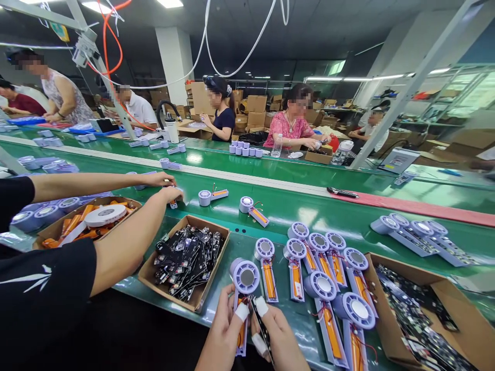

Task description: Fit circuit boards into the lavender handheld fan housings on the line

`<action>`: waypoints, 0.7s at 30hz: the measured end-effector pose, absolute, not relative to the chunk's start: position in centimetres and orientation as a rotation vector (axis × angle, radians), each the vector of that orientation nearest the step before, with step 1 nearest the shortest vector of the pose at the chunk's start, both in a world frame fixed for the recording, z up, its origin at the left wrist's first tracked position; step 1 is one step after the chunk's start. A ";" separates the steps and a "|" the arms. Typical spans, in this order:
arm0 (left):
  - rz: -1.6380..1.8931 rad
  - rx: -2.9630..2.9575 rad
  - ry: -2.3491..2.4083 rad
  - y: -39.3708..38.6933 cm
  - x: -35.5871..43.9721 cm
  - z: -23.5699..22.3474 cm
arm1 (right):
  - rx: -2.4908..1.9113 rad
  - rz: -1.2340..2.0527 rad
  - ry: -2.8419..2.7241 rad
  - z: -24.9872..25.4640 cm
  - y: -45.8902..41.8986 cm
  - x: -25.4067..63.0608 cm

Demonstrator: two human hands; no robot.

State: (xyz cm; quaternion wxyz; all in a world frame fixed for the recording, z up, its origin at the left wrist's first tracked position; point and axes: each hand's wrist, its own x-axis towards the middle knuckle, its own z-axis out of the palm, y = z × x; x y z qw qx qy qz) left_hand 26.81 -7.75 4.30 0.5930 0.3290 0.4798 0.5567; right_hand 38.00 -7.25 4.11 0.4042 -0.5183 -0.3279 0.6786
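My left hand (223, 325) is closed around the handle of a lavender handheld fan body (246, 278), its round head pointing away from me. An orange battery shows in the handle, partly hidden by my fingers. My right hand (281, 334) grips a narrow black circuit board (261, 325) on edge, close beside the handle. Thin wires lie where the thumbs nearly meet; which hand pinches them I cannot tell. White wraps cover several fingertips. Just to the right, more fan bodies (320, 286) with orange batteries and loose red wires lie face up.
A carton of black circuit boards (228, 234) stands left of my hands, another carton (381, 330) at right. A co-worker's arms (124, 226) reach in from the left over the green conveyor belt (305, 206). Several people work across the belt.
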 end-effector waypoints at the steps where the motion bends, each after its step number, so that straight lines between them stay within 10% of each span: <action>1: 1.290 0.763 1.167 -7.7 26.9 4.3 | -1.305 1.705 -0.833 4.2 -7.3 37.9; 21: 1.201 0.792 1.220 -7.0 27.1 4.9 | -1.236 0.758 -1.525 0.2 -9.3 38.9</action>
